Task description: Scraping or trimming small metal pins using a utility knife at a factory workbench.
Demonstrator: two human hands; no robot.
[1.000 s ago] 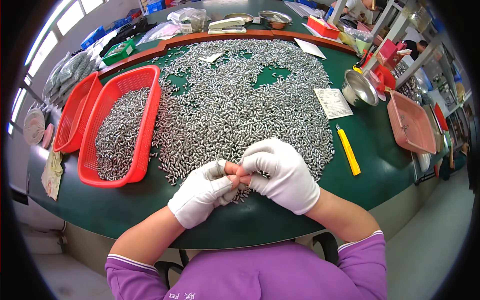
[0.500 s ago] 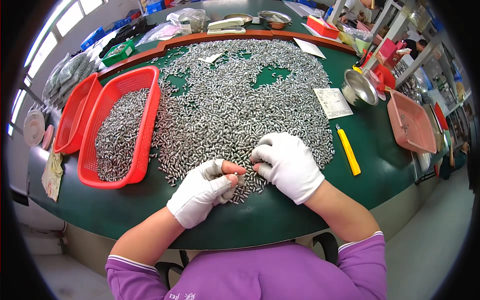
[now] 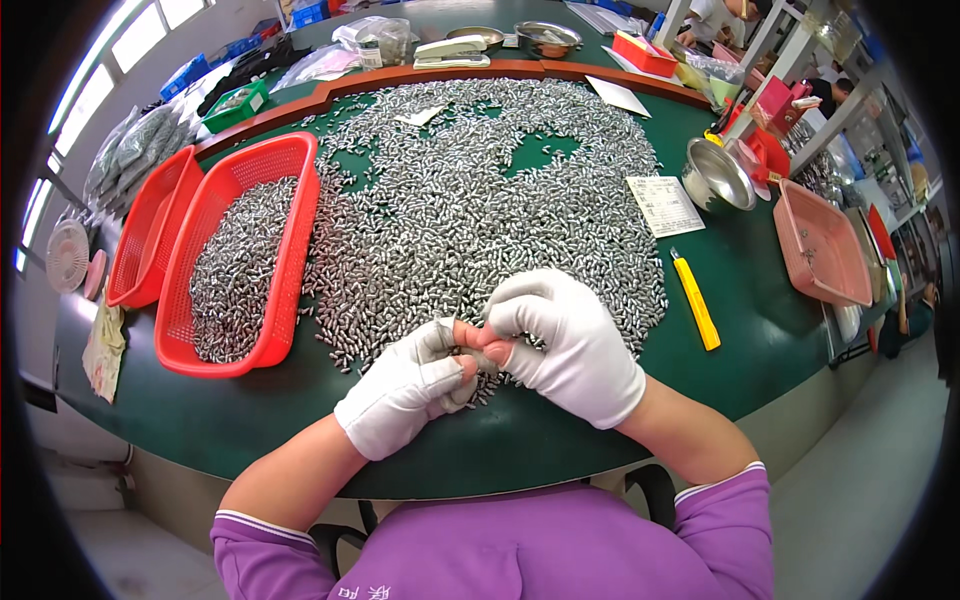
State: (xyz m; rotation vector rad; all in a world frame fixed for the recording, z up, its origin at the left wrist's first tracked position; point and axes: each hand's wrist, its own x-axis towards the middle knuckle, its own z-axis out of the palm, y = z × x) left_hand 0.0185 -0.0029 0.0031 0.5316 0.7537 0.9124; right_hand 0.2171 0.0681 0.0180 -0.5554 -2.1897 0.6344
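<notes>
Metal parts (image 3: 480, 215), small, silvery and tapered, cover the middle of the green tabletop (image 3: 560, 455), with the closest few lying just under the hands and the bulk spreading away behind them. Nearest of all is the person's purple shirt (image 3: 500, 545), with a black chair arm at each side. Both hands wear white gloves that leave some fingertips bare. Left hand (image 3: 408, 388) is half curled, and its thumb and forefinger are drawn toward the tips of the right hand (image 3: 568, 345), whose thumb and forefinger are bent together in a pinch; the tips of the two hands meet, and whether a part sits between them cannot be told. To the left stands a red basket (image 3: 305, 215) partly filled with more of the parts, and against its outer side leans a second red basket (image 3: 150, 240). To the right lie a yellow cutter (image 3: 698, 305) and, farther off, a printed sheet (image 3: 665, 206) beside a tilted steel bowl (image 3: 720, 175); a pink basket (image 3: 835, 285) stands near the right edge. Beyond, a white slip (image 3: 420, 116) rests on the spread, a reddish-brown ledge (image 3: 430, 73) borders it, and a white stapler-like device (image 3: 452, 52) sits behind that. Farthest, at upper right, another person (image 3: 715, 20) bends over.
</notes>
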